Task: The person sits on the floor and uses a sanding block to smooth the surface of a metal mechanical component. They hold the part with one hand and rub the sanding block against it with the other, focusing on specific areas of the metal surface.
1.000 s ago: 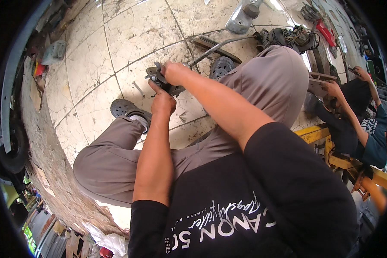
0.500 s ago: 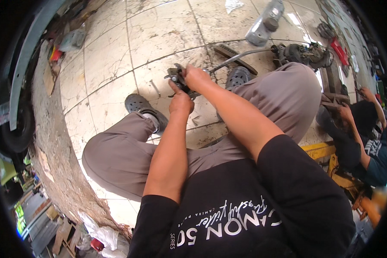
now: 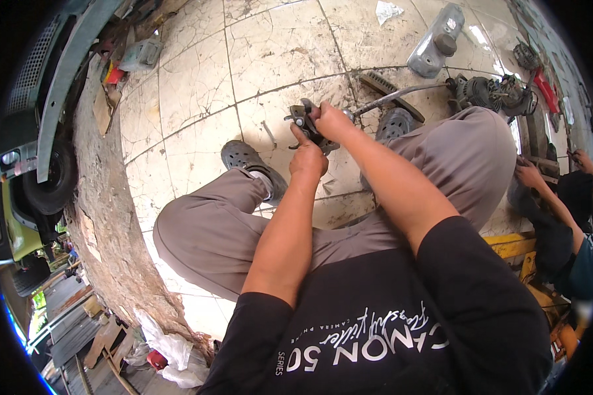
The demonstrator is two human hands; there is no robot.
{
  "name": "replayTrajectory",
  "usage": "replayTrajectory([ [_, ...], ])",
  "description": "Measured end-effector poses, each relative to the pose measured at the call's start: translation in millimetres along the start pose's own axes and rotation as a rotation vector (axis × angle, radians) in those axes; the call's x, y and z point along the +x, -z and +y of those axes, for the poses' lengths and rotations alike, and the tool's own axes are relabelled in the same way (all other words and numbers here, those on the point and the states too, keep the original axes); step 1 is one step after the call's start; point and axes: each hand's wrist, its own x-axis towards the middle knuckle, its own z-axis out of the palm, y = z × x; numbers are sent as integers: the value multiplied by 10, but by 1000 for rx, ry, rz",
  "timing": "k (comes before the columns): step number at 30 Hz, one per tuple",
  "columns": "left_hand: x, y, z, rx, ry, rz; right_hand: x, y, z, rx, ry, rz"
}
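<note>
A small dark metal bracket-like part is held low between my feet, above the tiled floor. My left hand grips it from below, index finger extended onto its face. My right hand is closed around its upper right side, partly hiding it. A long bent steel rod runs from beside the part toward a greasy mechanical assembly at the right. A wooden-backed brush lies under the rod, and a small slim metal piece lies left of my hands.
A grey metal housing and red tool lie farther off. A co-worker's hand is at the right near a yellow metal frame. Left are a vehicle wheel, a broken concrete edge and plastic bags.
The view has swung left, so floor, body and hands appear farther right and more of the vehicle shows. My hands keep their hold on the part with little visible movement.
</note>
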Motion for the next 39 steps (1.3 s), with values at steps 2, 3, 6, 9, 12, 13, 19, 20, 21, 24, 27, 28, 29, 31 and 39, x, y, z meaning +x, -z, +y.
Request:
replayTrajectory([
  [2, 43, -36, -5, -4, -26, 22, 76, 18, 106, 15, 53, -53],
  [3, 52, -61, -8, -2, -37, 30, 115, 24, 149, -17, 78, -69],
  [6, 58, -66, -53, -3, -44, 52, 89, 16, 63, -87, 40, -92],
  [9, 81, -12, -51, 4, -27, 45, 81, 57, -35, -106, -28, -77],
  [12, 44, 12, 59, 31, -13, 3, 231, 49, 309, 342, -204, 17],
  [13, 22, 27, 110, 24, -9, -11, 286, 76, 438, 428, -307, 52],
  [19, 18, -4, 48, 1, 20, -6, 177, 330, 240, 776, -367, -185],
  [20, 1, -5, 50, 1, 29, -8, 154, 335, 188, 790, -345, -271],
  [21, -7, -6, 39, 0, 39, -11, 96, 390, 134, 622, -300, -370],
  [24, 17, -8, 68, -33, 23, -5, 63, 159, 154, 194, 68, -89],
  [27, 19, 2, 68, -50, 6, -13, 191, 42, 185, 128, -115, -112],
  [28, 9, -11, 42, -54, 5, -15, 190, 36, 152, 126, -154, -118],
  [29, -8, 11, 32, -59, 1, -8, 168, 48, 61, 95, -193, -83],
  [31, -20, 12, -1, -69, -13, -2, 72, 34, -109, 37, -274, -9],
  [39, -55, 56, 64, -65, -15, -35, 302, 80, 87, 109, -263, 99],
])
